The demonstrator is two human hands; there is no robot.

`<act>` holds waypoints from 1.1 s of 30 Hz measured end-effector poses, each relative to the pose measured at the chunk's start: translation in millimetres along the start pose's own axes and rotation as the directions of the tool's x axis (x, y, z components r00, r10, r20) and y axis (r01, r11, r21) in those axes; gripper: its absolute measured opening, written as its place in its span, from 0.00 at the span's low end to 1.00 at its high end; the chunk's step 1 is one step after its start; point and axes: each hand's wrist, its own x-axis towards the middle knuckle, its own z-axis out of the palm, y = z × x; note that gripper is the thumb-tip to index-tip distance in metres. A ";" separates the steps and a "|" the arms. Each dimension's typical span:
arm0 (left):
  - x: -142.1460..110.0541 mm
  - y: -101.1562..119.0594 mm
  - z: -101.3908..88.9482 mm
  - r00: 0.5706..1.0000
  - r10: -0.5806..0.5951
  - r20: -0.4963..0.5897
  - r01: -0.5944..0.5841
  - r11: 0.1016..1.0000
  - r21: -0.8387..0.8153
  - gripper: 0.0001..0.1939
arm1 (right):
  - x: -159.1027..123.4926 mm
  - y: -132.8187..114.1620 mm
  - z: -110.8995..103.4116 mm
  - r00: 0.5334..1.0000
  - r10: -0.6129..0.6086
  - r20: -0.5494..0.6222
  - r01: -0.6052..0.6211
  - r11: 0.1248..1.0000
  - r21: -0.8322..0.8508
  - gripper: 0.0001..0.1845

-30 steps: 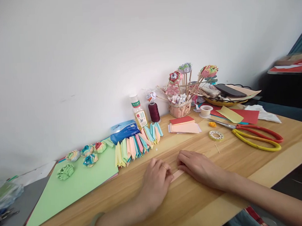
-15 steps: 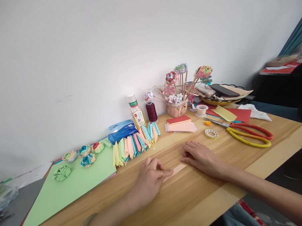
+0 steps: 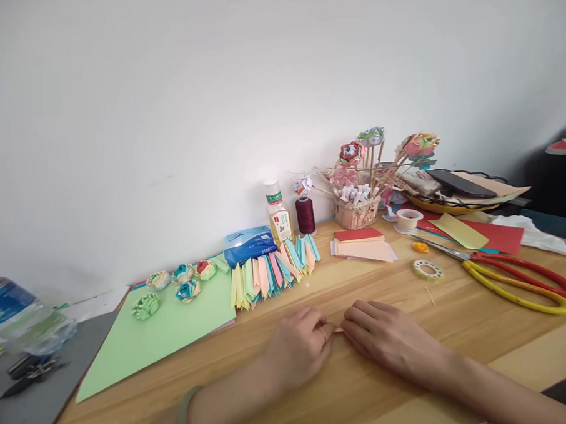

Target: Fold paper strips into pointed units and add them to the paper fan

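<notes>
My left hand (image 3: 304,342) rests low over the table with its fingers curled, gripping a small light pink paper strip (image 3: 339,330). Only a sliver of the strip shows between the hands. Against its other end press the fingertips of my right hand (image 3: 387,339), held close together, the two hands almost touching. Beyond the hands stands a row of folded paper pieces (image 3: 267,272) in several colours. A stack of cut paper (image 3: 364,249), red and pink, lies past my right hand, with a white tape ring (image 3: 427,269) and a thin stick (image 3: 430,296) to its right.
Large scissors (image 3: 515,277) lie open at the right. Paper flowers (image 3: 187,291) sit on a green sheet (image 3: 144,362) at the left. Along the wall stand a blue tissue pack (image 3: 249,243), a glue bottle (image 3: 279,221), a thread spool (image 3: 305,215) and a basket (image 3: 357,213).
My right hand has closed in on my left hand and now presses on the paper strip, which is mostly covered. The view has turned left, so the table things appear further right.
</notes>
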 end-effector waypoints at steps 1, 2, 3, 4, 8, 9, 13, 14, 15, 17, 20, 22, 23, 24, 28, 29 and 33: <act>-0.3 -0.5 0.6 1.000 0.006 -0.007 -0.006 1.000 0.010 0.13 | 2.5 -0.4 0.4 1.000 0.004 -0.012 -0.004 1.000 -0.004 0.15; -0.5 -0.7 1.1 1.000 0.005 -0.015 -0.005 1.000 0.012 0.14 | 4.9 -1.2 0.1 1.000 0.016 -0.016 -0.016 1.000 0.002 0.15; -0.9 -0.6 1.6 1.000 0.003 -0.025 -0.003 1.000 0.015 0.15 | 7.1 -2.4 -0.8 0.999 0.032 -0.014 -0.032 0.999 0.017 0.15; -1.3 -0.4 2.1 0.999 -0.001 -0.036 0.002 1.000 0.015 0.16 | 8.9 -3.9 -2.2 0.999 0.045 -0.004 -0.045 0.998 0.039 0.14; -3.3 -0.2 2.9 0.998 -0.007 -0.061 0.005 1.000 -0.028 0.20 | 8.7 -8.6 -8.9 0.994 0.064 0.085 -0.078 0.981 0.178 0.09; -3.4 -0.8 2.6 0.998 -0.005 -0.062 0.001 0.999 -0.051 0.20 | 6.3 -8.0 -9.9 0.991 0.071 0.110 -0.093 0.973 0.213 0.10; -1.9 -4.6 -0.6 0.998 -0.020 -0.065 0.009 0.986 -0.165 0.19 | -7.1 0.4 -9.8 0.968 0.178 0.175 -0.227 0.919 0.322 0.13; -1.2 -5.1 -2.0 0.998 -0.033 -0.062 0.020 0.980 -0.197 0.19 | -9.8 2.6 -9.5 0.960 0.216 0.178 -0.267 0.899 0.347 0.13; -0.4 -5.2 -3.7 0.997 -0.050 -0.056 0.036 0.972 -0.231 0.17 | -11.5 4.4 -9.7 0.949 0.258 0.181 -0.309 0.874 0.376 0.14; 1.4 -3.9 -7.9 0.995 -0.096 -0.037 0.081 0.950 -0.301 0.15 | -12.2 6.1 -11.6 0.912 0.351 0.211 -0.409 0.797 0.445 0.16; 4.7 -0.5 -15.3 0.983 -0.181 0.004 0.167 0.898 -0.406 0.12 | -8.6 7.0 -17.0 0.853 0.436 0.287 -0.520 0.657 0.546 0.20; 6.7 0.6 -18.9 0.969 -0.246 0.034 0.232 0.850 -0.472 0.10 | -6.2 10.4 -19.9 0.833 0.453 0.317 -0.547 0.590 0.594 0.23; 7.4 0.2 -19.8 0.958 -0.284 0.047 0.269 0.822 -0.503 0.10 | -5.3 13.9 -21.0 0.824 0.466 0.321 -0.556 0.558 0.617 0.24; 7.9 -0.9 -19.8 0.942 -0.329 0.060 0.309 0.788 -0.532 0.11 | -4.4 18.7 -22.0 0.810 0.492 0.319 -0.567 0.521 0.638 0.26; 7.9 -8.9 -13.5 0.841 -0.527 0.122 0.474 0.610 -0.635 0.11 | 3.5 42.6 -27.4 0.687 0.694 0.215 -0.601 0.377 0.704 0.32; 7.9 -10.6 -11.5 0.815 -0.562 0.140 0.500 0.562 -0.659 0.11 | 7.3 46.7 -28.8 0.664 0.723 0.190 -0.605 0.370 0.705 0.33; 9.2 -11.4 -7.9 0.770 -0.610 0.189 0.520 0.427 -0.739 0.11 | 24.6 45.5 -27.9 0.715 0.679 0.166 -0.585 0.452 0.673 0.27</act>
